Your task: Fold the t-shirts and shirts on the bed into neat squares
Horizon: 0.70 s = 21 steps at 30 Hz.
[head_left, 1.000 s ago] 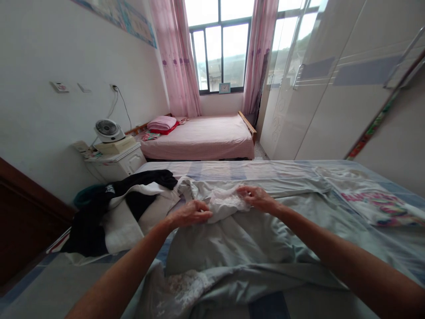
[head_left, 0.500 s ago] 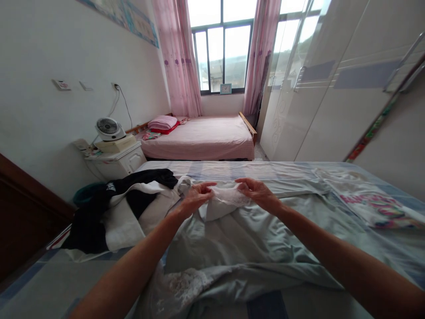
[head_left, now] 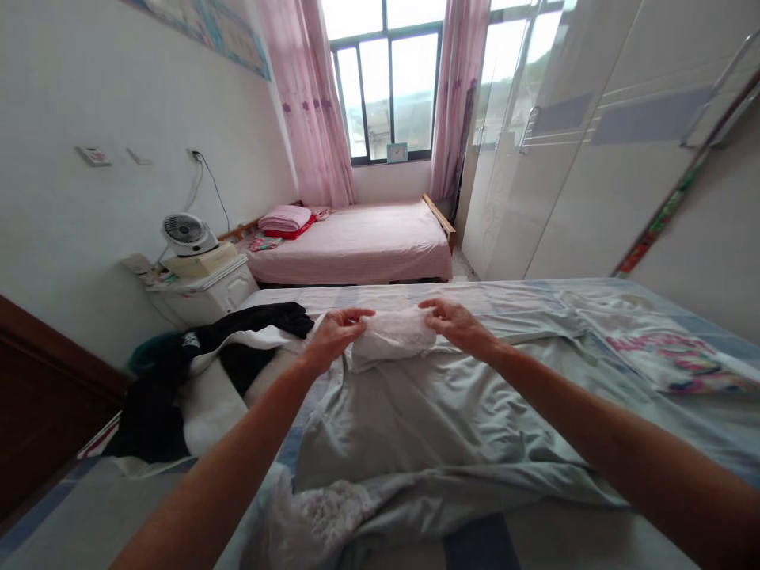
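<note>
A pale green garment point(head_left: 427, 419) with white lace trim lies spread over the near bed point(head_left: 89, 514). Both my hands are out over its far end. My left hand point(head_left: 332, 336) pinches the left side of the garment's white lace edge point(head_left: 395, 328). My right hand point(head_left: 454, 323) pinches the right side of that same edge, and the lace is lifted and stretched between the two hands. More lace trim point(head_left: 321, 514) bunches near the bed's front.
A heap of black and white clothes point(head_left: 207, 372) lies left of the garment. A printed white top point(head_left: 665, 352) lies at the right. Beyond stand a white nightstand point(head_left: 207, 289) with a fan point(head_left: 184, 232), a pink bed point(head_left: 362, 245), a window and a wardrobe point(head_left: 594, 158).
Both hands have risen and moved farther away, lifting the lace edge off the bed and pulling it taut. The left hand went from resting on the cloth to a pinch at the lace.
</note>
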### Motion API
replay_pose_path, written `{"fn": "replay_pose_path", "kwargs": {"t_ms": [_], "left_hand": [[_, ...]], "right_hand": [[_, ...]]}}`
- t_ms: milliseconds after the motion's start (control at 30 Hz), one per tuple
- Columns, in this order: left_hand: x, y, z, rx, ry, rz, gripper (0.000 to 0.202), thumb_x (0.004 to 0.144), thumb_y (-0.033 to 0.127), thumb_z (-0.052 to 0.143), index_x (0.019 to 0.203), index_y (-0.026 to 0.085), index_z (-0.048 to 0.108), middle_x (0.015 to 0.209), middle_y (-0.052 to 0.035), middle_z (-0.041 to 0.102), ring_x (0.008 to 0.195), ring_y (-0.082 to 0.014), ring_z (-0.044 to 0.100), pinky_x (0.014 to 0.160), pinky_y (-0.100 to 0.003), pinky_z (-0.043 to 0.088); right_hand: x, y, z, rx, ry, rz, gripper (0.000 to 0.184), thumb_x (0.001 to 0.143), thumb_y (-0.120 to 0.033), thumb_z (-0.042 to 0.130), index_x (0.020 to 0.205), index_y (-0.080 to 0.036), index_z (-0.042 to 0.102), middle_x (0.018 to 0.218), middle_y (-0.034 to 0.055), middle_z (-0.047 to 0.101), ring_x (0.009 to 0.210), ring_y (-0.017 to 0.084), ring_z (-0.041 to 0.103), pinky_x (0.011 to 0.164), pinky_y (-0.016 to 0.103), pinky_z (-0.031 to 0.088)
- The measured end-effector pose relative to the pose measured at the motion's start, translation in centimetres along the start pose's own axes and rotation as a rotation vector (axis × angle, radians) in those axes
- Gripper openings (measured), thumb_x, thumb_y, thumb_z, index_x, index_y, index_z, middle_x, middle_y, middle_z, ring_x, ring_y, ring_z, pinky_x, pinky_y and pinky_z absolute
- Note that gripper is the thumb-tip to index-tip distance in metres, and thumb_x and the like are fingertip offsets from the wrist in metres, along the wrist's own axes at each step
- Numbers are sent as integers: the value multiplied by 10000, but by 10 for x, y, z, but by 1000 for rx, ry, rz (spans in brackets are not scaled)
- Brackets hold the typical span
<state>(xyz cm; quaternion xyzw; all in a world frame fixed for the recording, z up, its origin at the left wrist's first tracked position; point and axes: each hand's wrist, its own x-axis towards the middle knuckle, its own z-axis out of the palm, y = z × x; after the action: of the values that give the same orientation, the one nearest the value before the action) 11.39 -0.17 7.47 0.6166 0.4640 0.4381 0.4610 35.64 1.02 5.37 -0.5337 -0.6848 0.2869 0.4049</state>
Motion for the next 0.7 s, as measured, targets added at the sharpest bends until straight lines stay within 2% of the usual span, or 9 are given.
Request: {"fn": "replay_pose_path", "kwargs": {"t_ms": [100, 167, 267, 333, 400, 467, 533, 633, 700], "left_hand": [[-19, -18, 5, -38, -47, -154, 287, 608, 284, 722, 835, 109, 737, 663, -11, 641, 530, -64, 472, 519, -190, 349], [-23, -21, 4, -120, -86, -223, 289, 614, 268, 727, 859, 114, 734, 699, -27, 664, 544, -72, 502, 537, -195, 381], [-14, -13, -3, -292, -105, -285, 320, 623, 223, 714, 923, 111, 716, 764, -57, 686, 594, -98, 558, 591, -216, 443], [-2, -10, -8, -302, -53, -302, 309, 632, 203, 687, 923, 101, 701, 771, -62, 682, 618, -108, 574, 615, -225, 462], [7, -15, -10, -113, 29, -289, 288, 679, 254, 650, 920, 101, 691, 756, -52, 667, 623, -116, 573, 603, -227, 460], [11, -26, -10, 197, 79, -209, 320, 729, 356, 616, 930, 118, 689, 813, -54, 664, 668, -137, 586, 625, -245, 469], [11, -40, -8, 465, 72, -38, 381, 742, 446, 605, 966, 149, 688, 967, -67, 658, 785, -168, 608, 708, -273, 488], [8, -56, -8, 685, 23, 209, 392, 791, 489, 559, 1011, 188, 680, 1151, -77, 609, 1012, -207, 587, 862, -309, 479], [6, -64, -12, 806, 42, 283, 382, 850, 466, 489, 1044, 192, 671, 1214, -87, 588, 1129, -222, 539, 965, -353, 433]], "right_hand": [[-19, 14, 4, 211, -145, 197, 311, 696, -195, 589, 1003, -176, 632, 735, -10, 627, 606, 95, 545, 574, 214, 457], [-24, 8, 0, 392, -221, 282, 302, 688, -189, 593, 986, -172, 632, 749, -3, 626, 614, 93, 556, 582, 214, 473], [-15, -8, -10, 575, -288, 357, 265, 694, -192, 599, 956, -170, 637, 752, 3, 624, 624, 90, 566, 596, 212, 487], [-3, -10, -13, 542, -259, 381, 231, 714, -207, 598, 941, -172, 629, 770, 11, 629, 634, 97, 575, 608, 230, 498], [6, -2, -10, 361, -211, 372, 197, 751, -255, 591, 924, -170, 630, 822, 35, 646, 684, 124, 596, 648, 270, 511], [9, 12, -4, 118, -187, 304, 244, 785, -331, 582, 949, -163, 645, 935, 72, 660, 799, 168, 615, 737, 316, 509], [7, 27, 4, -61, -190, 196, 367, 795, -408, 580, 1056, -158, 641, 1098, 104, 636, 943, 209, 603, 844, 346, 480], [-1, 43, 16, -174, -217, 25, 566, 780, -490, 587, 1246, -172, 554, 1280, 114, 549, 1078, 228, 558, 935, 354, 433], [-9, 48, 23, -230, -206, -54, 604, 789, -501, 573, 1300, -187, 509, 1304, 104, 533, 1127, 232, 533, 965, 361, 409]]}}
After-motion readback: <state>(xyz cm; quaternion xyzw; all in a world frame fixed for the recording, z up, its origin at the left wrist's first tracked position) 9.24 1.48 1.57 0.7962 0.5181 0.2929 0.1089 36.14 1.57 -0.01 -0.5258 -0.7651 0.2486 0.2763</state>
